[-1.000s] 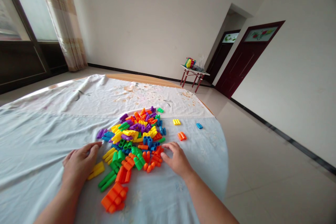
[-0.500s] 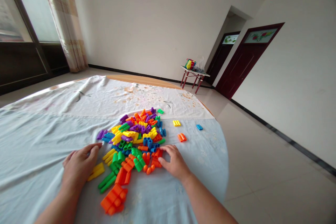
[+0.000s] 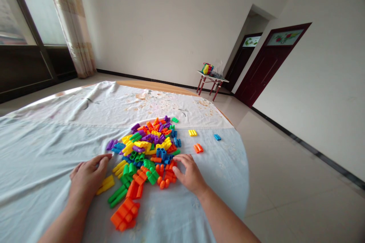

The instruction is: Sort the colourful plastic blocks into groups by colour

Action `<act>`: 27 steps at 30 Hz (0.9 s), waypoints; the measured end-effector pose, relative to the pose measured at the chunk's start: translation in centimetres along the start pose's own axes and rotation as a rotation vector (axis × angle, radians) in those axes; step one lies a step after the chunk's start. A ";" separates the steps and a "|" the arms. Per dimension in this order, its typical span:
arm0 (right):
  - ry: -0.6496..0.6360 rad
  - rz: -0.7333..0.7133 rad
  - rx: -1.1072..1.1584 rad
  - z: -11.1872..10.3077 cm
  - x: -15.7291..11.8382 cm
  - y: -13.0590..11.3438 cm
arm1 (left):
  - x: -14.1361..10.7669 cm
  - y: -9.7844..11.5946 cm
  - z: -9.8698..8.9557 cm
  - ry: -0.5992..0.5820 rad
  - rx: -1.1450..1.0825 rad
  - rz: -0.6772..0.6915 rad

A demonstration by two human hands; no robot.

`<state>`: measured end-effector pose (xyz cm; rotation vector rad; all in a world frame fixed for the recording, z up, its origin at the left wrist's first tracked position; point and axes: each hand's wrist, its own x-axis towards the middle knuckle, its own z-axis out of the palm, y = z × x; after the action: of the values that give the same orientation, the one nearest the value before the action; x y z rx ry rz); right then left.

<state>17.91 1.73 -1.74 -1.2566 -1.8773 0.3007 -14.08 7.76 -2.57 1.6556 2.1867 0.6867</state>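
A heap of plastic building blocks (image 3: 146,140), in purple, orange, yellow, blue and green, lies on the cloth in front of me. My left hand (image 3: 89,176) rests at the heap's left side with its fingers stretched out. A yellow block (image 3: 105,185) lies beside its thumb, partly hidden by the hand. On the other side, my right hand (image 3: 189,174) has thumb and forefinger apart, close against an orange block (image 3: 171,172) at the heap's edge. Nearest me sits a joined cluster of orange blocks (image 3: 125,214). Neither hand holds anything that I can see.
Right of the heap lie a single yellow block (image 3: 192,133), an orange block (image 3: 198,148) and a blue block (image 3: 217,137). A wrinkled tablecloth (image 3: 57,140) covers the round table. Beyond it, a small folding table (image 3: 212,77) bears a colourful bag near the doors.
The view has shifted very slightly. Both hands keep about the same places beside the heap, and no block has visibly moved.
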 end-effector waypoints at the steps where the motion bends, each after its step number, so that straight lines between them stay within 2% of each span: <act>1: 0.004 -0.015 0.004 -0.1 0.1 -0.3 | 0.0 0.0 0.0 -0.001 -0.001 -0.002; 6: -0.054 -0.078 0.003 0.4 0.5 -3.0 | 0.1 0.1 0.1 0.004 -0.003 -0.011; 10: -0.089 -0.067 -0.116 2.3 0.6 -4.9 | 0.2 -0.1 0.2 0.009 0.006 -0.010; 14: -0.103 -0.023 -0.256 3.7 0.8 -5.4 | 0.4 -0.4 0.3 0.011 0.017 -0.012; 18: -0.103 -0.026 -0.219 3.7 0.9 -5.0 | 0.6 -0.5 0.2 -0.002 0.027 -0.018; 22: 0.021 0.013 -0.047 2.2 1.2 -3.8 | 0.7 -0.1 0.0 -0.036 0.057 -0.046; 25: 0.143 0.120 0.012 0.2 1.4 -1.5 | 0.8 -0.3 0.1 -0.045 0.077 -0.041; 27: 0.188 0.206 0.012 -1.3 1.3 0.8 | 1.2 -1.0 0.5 -0.006 0.112 -0.010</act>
<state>19.20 2.87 -0.70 -1.4226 -1.5887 0.2917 -14.97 8.75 -3.52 1.6967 2.2654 0.5656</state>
